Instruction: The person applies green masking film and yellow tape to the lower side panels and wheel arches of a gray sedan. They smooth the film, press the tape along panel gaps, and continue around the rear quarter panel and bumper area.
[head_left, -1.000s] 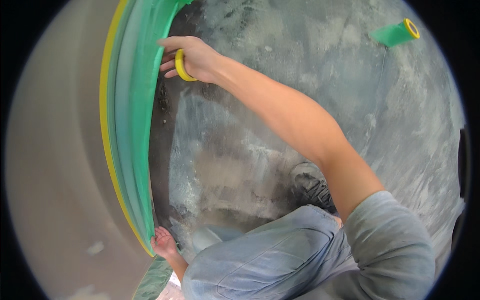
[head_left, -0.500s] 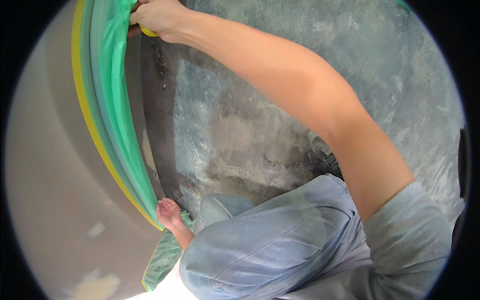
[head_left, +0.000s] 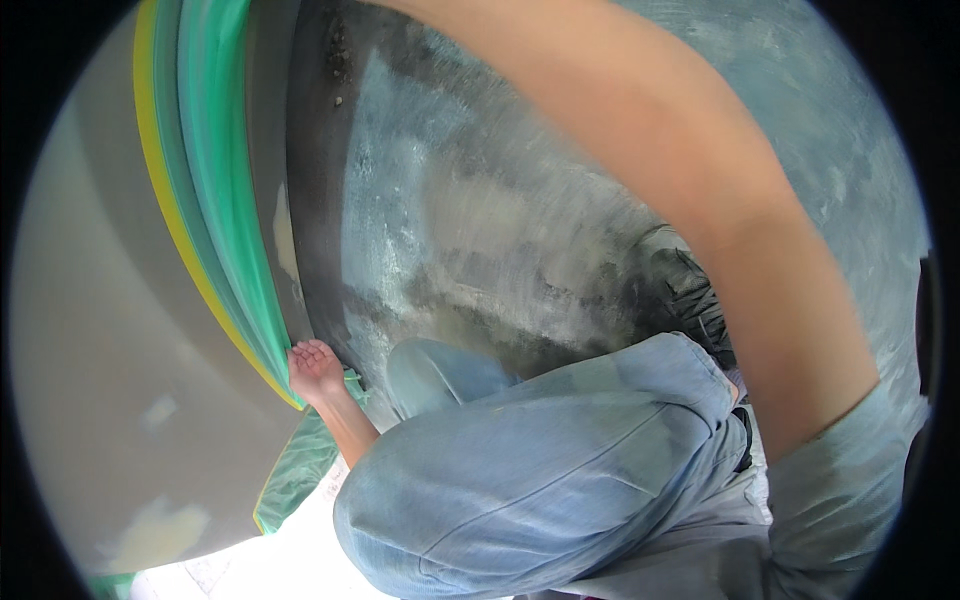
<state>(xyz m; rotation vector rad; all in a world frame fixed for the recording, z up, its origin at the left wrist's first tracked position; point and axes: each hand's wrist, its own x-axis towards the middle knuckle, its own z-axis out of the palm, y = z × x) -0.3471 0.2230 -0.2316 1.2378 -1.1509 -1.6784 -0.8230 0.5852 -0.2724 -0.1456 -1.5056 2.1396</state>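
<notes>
A long strip of green masking film point(head_left: 222, 130), gathered in folds, runs down a curved grey panel point(head_left: 75, 310) on the left. Yellow tape point(head_left: 178, 235) lines its outer edge. At the film's lower end my left hand point(head_left: 316, 372) is closed, palm up with curled fingers, against the gathered film. My right arm stretches across the top of the view, and its hand lies beyond the upper edge, out of sight.
Another piece of green film point(head_left: 298, 470) with a yellow edge hangs below my left hand. Pale patches point(head_left: 165, 535) mark the panel. A worn, stained grey floor point(head_left: 500, 220) spreads beyond it. My bent knee point(head_left: 520, 470) in blue trousers is close by, with a dark shoe point(head_left: 690, 290) behind.
My right hand, earlier at the upper film with something yellow, has passed out of the top of the view. The film looks tauter. My left hand appears slightly higher and further left.
</notes>
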